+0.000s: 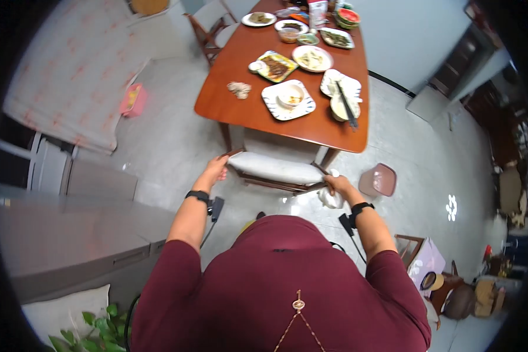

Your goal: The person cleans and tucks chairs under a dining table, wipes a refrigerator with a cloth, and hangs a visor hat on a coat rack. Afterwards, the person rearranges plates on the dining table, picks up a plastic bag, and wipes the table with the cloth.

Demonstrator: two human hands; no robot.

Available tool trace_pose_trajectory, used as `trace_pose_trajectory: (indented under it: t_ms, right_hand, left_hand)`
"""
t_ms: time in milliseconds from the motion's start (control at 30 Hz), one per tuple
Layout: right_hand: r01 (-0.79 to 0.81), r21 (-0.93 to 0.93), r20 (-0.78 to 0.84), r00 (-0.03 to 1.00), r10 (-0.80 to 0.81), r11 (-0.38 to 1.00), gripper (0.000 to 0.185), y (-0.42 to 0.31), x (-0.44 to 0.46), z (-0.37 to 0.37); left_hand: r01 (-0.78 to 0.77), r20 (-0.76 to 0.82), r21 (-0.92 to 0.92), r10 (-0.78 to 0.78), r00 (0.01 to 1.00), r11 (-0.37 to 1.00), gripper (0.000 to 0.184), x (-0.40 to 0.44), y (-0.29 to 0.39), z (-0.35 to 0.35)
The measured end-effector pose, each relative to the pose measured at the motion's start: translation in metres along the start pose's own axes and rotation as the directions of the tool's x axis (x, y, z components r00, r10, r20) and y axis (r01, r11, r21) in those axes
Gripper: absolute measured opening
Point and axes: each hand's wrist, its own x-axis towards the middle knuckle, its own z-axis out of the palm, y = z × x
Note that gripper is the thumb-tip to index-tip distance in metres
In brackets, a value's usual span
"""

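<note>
Chair (277, 168) in 2 hands (217, 166) near wooden table (229, 112)

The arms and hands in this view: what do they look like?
Short maroon sleeves cover the upper arms. Below, each arm wears a black band with a small dark boxy device and a thin dark cable. The left hand and right hand are gloveless.
</note>
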Motion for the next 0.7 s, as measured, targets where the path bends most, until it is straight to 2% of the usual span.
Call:
trace_pose_trajectory:
  t_ms: [100, 200, 267, 333, 533, 600, 633, 700]
  right_hand:
    - [0.018, -0.080, -0.001, 1.000, -0.018, 0.997, 0.041, 0.004, 0.008, -0.034]
    - [-0.057, -0.172, -0.043, 0.998, 0.051, 0.983, 0.047, 0.019, 0.026, -0.042]
    - [-0.058, -0.203, -0.068, 0.997, 0.045, 0.977, 0.048, 0.017, 0.031, -0.036]
    - [-0.042, -0.172, -0.023, 0.999, 0.039, 0.984, 0.049, -0.005, 0.010, -0.044]
    - [-0.047, -0.160, -0.144, 0.989, 0.024, 0.986, 0.052, 0.020, 0.029, -0.062]
    - [-0.056, -0.180, -0.219, 0.976, 0.015, 0.982, 0.052, 0.015, 0.031, -0.073]
    - [-0.063, -0.152, -0.115, 0.992, 0.045, 0.986, 0.052, 0.017, 0.041, -0.079]
    - [-0.061, -0.130, -0.130, 0.991, 0.044, 0.990, 0.052, 0.015, 0.047, -0.080]
  left_hand:
    - [0.040, -0.005, 0.031, -0.040, 0.999, 0.999, 0.036, 0.005, 0.020, 0.030]
    - [0.044, -0.033, 0.071, -0.042, 0.999, 0.997, 0.036, 0.001, 0.031, 0.046]
    - [0.066, -0.136, 0.049, -0.059, 0.989, 0.997, 0.034, -0.007, 0.026, 0.043]
    - [0.071, -0.143, 0.058, -0.062, 0.988, 0.996, 0.038, -0.005, 0.026, 0.045]
    - [0.024, -0.114, 0.071, -0.016, 0.993, 0.997, 0.042, 0.012, 0.043, 0.075]
    - [-0.014, -0.177, 0.101, 0.032, 0.984, 0.995, 0.037, 0.021, 0.049, 0.084]
    - [-0.017, -0.177, 0.101, 0.035, 0.984, 0.995, 0.037, 0.024, 0.052, 0.086]
    - [-0.020, -0.185, 0.106, 0.039, 0.982, 0.994, 0.037, 0.030, 0.056, 0.085]
